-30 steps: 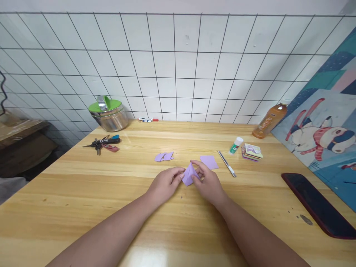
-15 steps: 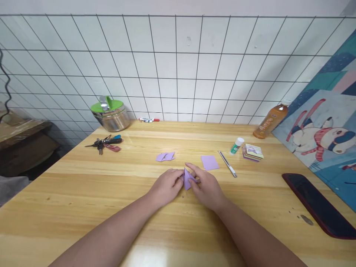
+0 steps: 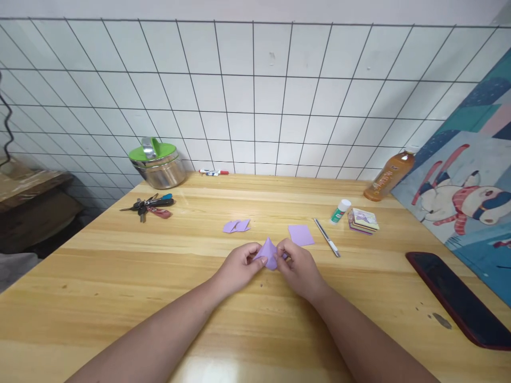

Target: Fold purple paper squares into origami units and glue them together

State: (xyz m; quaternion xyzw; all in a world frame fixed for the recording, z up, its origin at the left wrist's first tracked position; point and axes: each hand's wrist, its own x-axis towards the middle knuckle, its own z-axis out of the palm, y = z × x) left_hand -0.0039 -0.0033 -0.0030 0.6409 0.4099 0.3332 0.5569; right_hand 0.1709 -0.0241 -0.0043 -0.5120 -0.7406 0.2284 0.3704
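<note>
A partly folded sheet of purple paper (image 3: 268, 252) is held between my two hands just above the table, its pointed tip facing away from me. My left hand (image 3: 240, 264) grips its left side, thumb on the near face. On the right edge, the fingers of my right hand (image 3: 297, 266) pinch the paper. Beyond my hands lie folded purple paper pieces (image 3: 237, 226) and, to the right, a flat purple square of paper (image 3: 301, 235).
Right of the square are a slim pen-like tool (image 3: 326, 238), a glue stick (image 3: 340, 211) and a stack of small paper pads (image 3: 363, 221). A phone (image 3: 457, 298) and a bottle (image 3: 391, 174) stand farther right. Keys (image 3: 149, 206), a steel pot (image 3: 159, 167) and markers (image 3: 214, 172) are at left.
The purple paper has turned and opened wider, showing a broader face. My right fingers have curled from stretched over its tip to a pinch on its right edge.
</note>
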